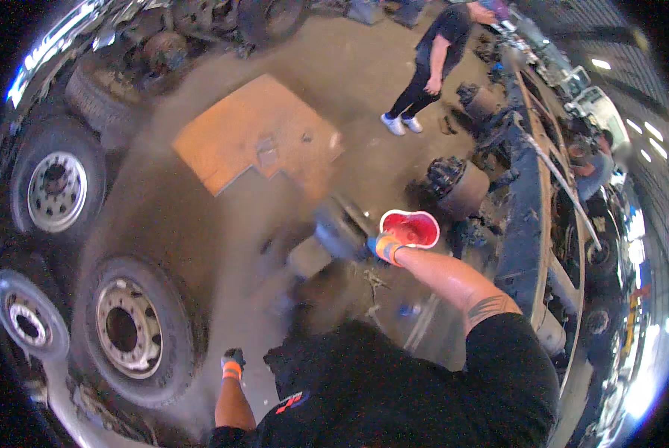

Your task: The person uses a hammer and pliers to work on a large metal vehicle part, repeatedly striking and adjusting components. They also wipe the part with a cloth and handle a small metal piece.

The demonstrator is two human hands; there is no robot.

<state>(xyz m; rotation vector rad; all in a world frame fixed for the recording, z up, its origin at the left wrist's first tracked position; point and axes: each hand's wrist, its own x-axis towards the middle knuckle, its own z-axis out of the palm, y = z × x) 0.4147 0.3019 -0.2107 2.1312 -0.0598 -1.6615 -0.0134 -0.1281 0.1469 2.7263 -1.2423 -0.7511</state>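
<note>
My right hand point(384, 249), in a dark glove with an orange cuff, reaches forward to the right of centre. It grips a tub point(415, 228) with a white rim and a red inside, its opening facing up toward me. The tub's rim bends inward, and whatever lies inside is hard to make out. At the lower left, my left hand point(233, 358) hangs low in a matching glove. Its fingers look curled in, with nothing visible in them. Beside that hand stands a large truck wheel point(129, 328).
More wheels point(56, 192) line the left side. An orange-brown sheet point(252, 127) with a notched edge lies ahead on the floor. A truck chassis frame point(525, 194) with a hub point(463, 188) runs along the right. Another person point(433, 63) in dark clothes stands ahead. Blurred objects point(334, 231) sit near centre.
</note>
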